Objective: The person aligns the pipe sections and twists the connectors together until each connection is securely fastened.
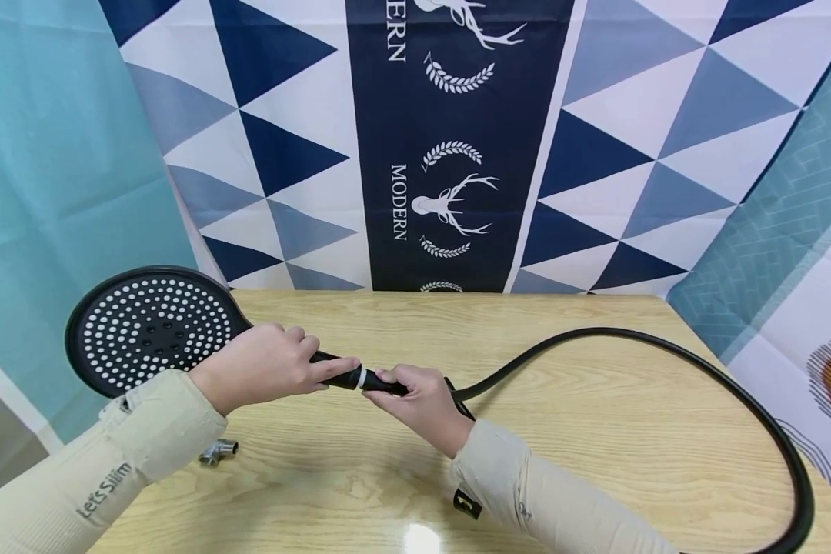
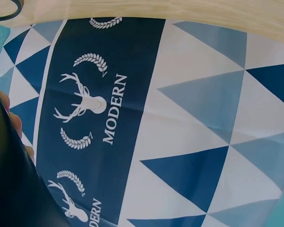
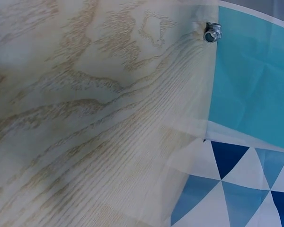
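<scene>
A large round black shower head (image 1: 155, 327) with many white nozzles faces up at the left in the head view. My left hand (image 1: 266, 365) grips its black handle (image 1: 342, 375), the index finger stretched along it toward the end. My right hand (image 1: 425, 404) pinches the black end fitting of the hose (image 1: 637, 333) between thumb and fingers. A white ring (image 1: 362, 378) shows where handle and fitting meet; whether they are joined, I cannot tell. In the left wrist view the dark shower head (image 2: 19, 179) hides most of the left hand. The right hand is out of the right wrist view.
A small chrome fitting (image 1: 218, 451) lies on the wooden table (image 1: 332, 492) near the left forearm. The hose arcs over the table's right side to the front edge. A black label (image 1: 467, 504) lies beside the right sleeve. Patterned cloth (image 1: 457, 154) hangs behind.
</scene>
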The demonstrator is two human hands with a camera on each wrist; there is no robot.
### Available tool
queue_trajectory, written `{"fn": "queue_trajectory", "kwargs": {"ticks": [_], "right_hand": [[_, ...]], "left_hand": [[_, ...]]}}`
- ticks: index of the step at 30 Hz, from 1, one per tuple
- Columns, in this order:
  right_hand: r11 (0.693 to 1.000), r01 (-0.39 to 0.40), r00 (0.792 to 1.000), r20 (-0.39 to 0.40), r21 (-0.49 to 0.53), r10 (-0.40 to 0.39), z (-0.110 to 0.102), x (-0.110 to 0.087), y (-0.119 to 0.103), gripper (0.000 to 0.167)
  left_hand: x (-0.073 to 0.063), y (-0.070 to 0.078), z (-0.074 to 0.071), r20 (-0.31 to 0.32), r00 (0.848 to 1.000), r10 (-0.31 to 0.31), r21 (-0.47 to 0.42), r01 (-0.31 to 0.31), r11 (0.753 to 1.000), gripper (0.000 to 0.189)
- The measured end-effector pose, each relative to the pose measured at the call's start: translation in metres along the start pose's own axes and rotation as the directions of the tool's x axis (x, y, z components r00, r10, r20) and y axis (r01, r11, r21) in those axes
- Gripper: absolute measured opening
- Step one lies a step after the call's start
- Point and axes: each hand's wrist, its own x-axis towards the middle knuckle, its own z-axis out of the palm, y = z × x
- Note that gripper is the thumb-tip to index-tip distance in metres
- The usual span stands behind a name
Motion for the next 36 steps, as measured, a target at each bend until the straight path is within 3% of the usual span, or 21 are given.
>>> {"fn": "queue_trajectory", "kwargs": {"ticks": [18, 27, 36], "right_hand": [[0.974, -0.176, 0.984, 0.065, 0.143, 0.168, -0.005, 0.003, -0.008, 0.017], [0.938, -0.300, 0.953, 0.090, 0.172, 0.288, -0.008, 0.004, -0.012, 0.022], [0.912, -0.375, 0.925, 0.137, 0.165, 0.355, -0.010, 0.004, -0.015, 0.021]], "left_hand": [[0.000, -0.001, -0.001, -0.025, 1.000, 0.007, -0.001, -0.007, 1.000, 0.043], [0.001, -0.001, -0.001, -0.019, 1.000, 0.006, -0.001, -0.006, 1.000, 0.044], [0.001, 0.000, -0.001, -0.019, 1.000, 0.006, -0.009, -0.006, 1.000, 0.042]]}}
